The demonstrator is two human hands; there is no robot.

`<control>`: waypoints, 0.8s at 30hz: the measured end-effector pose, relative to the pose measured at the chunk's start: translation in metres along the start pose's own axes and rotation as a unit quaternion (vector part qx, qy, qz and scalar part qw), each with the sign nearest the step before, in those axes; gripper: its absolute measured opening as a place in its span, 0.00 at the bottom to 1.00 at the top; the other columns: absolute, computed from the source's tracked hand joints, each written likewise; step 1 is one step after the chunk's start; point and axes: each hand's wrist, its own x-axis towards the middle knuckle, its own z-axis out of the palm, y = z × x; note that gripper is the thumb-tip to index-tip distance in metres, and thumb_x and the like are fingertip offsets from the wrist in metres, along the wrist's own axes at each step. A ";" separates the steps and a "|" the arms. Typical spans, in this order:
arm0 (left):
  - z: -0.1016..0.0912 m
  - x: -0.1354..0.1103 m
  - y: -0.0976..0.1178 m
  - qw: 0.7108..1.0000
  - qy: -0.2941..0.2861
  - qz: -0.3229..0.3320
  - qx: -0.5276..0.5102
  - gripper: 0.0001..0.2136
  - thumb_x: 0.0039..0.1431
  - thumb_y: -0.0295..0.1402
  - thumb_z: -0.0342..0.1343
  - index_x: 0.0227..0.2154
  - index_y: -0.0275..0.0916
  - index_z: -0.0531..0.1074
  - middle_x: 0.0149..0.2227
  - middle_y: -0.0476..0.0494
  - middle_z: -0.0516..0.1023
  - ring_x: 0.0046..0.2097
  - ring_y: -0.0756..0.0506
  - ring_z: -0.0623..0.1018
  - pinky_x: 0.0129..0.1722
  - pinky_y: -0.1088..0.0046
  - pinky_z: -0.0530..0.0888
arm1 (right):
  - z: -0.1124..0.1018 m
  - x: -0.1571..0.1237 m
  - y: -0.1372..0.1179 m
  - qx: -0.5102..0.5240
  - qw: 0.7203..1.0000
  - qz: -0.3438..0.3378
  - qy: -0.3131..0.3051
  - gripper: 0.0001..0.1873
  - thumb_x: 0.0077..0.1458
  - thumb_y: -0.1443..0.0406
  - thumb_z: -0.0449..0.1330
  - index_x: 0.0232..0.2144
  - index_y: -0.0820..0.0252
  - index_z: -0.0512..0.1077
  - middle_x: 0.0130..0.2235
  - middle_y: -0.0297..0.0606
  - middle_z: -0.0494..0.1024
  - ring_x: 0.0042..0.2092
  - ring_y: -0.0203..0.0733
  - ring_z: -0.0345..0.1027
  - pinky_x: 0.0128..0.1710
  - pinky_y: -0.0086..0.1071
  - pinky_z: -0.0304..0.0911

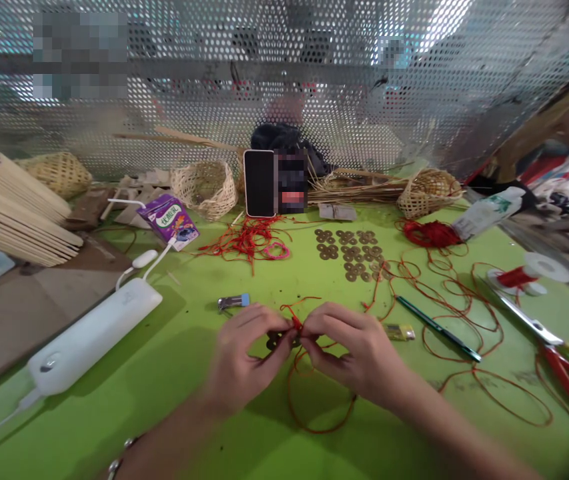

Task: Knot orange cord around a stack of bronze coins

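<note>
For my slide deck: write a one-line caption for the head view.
Left hand and right hand pinch red cord and coin-like discs over a green table.

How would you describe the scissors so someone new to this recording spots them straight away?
On the green table, look past the right hand toward the picture's right edge. The scissors lie there, on the near side of a white spool of red thread. Silver blades and mismatched handles, one red and one yellow, set them apart from the slim dark green pen to their left.
</note>
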 end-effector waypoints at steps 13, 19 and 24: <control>-0.001 0.003 0.004 0.995 -0.027 -0.053 -0.082 0.05 0.56 0.24 0.56 0.27 0.37 0.72 0.24 0.47 0.76 0.27 0.49 0.75 0.26 0.74 0.71 | -0.012 0.003 -0.005 0.092 0.995 0.041 0.028 0.07 0.50 0.75 0.57 0.31 0.60 0.71 0.29 0.36 0.75 0.30 0.34 0.69 0.30 0.25 0.67; 0.001 0.003 0.004 0.998 -0.040 -0.030 -0.036 0.04 0.55 0.23 0.56 0.28 0.37 0.73 0.26 0.47 0.77 0.28 0.48 0.75 0.27 0.74 0.71 | -0.009 0.003 -0.003 0.020 0.999 0.007 0.044 0.07 0.51 0.74 0.57 0.31 0.60 0.72 0.29 0.35 0.75 0.28 0.34 0.69 0.28 0.26 0.67; 0.003 0.001 0.001 0.999 -0.044 0.008 0.008 0.04 0.54 0.22 0.56 0.29 0.37 0.72 0.27 0.46 0.77 0.29 0.47 0.74 0.29 0.73 0.71 | -0.009 0.001 -0.001 -0.018 1.000 0.009 0.006 0.06 0.53 0.74 0.55 0.32 0.60 0.70 0.30 0.36 0.75 0.30 0.35 0.68 0.30 0.27 0.65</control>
